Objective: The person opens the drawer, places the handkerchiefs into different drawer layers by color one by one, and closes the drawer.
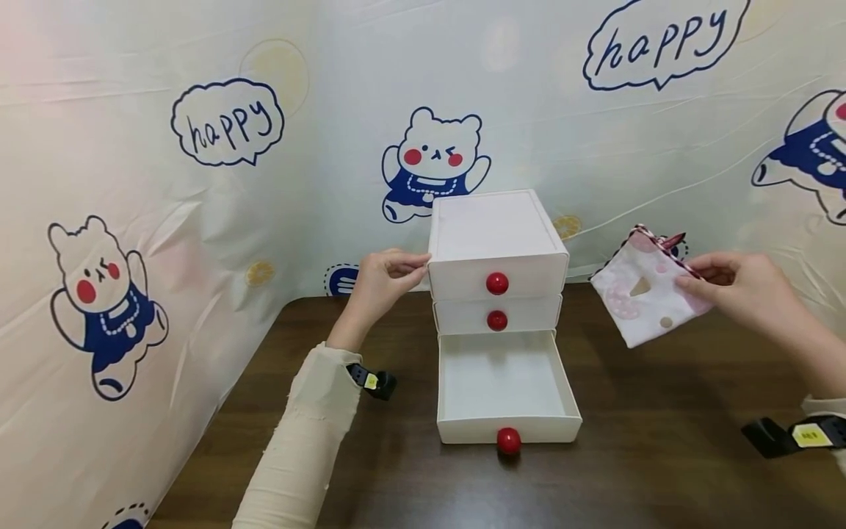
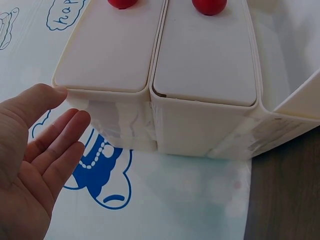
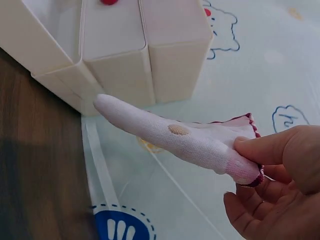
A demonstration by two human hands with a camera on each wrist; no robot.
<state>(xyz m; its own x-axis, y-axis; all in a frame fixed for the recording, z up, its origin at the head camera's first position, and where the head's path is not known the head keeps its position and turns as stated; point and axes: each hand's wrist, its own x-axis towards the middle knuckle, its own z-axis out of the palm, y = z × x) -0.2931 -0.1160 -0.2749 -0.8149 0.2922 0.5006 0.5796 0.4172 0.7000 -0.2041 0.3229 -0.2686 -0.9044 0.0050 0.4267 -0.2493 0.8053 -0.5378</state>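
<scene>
A white three-drawer box [image 1: 499, 228] with round red knobs stands on the table. Its bottom drawer [image 1: 505, 378] is pulled out and nothing lies in it; the two drawers above are pushed in. At the box's upper left front edge, my left hand [image 1: 390, 283] touches the side with thumb and fingertips. The left wrist view shows that thumb [image 2: 42, 97] on the corner, the other fingers loosely extended. To the right of the box, my right hand [image 1: 736, 283] pinches a folded white and pink handkerchief [image 1: 651, 290] with dark red edging, held above the table.
The dark wooden table [image 1: 390, 470] runs under the box and toward me. Behind and to the left hangs a pale printed curtain [image 1: 317, 162] with bears and lettering. Black straps with small cameras [image 1: 377, 382] sit on both wrists.
</scene>
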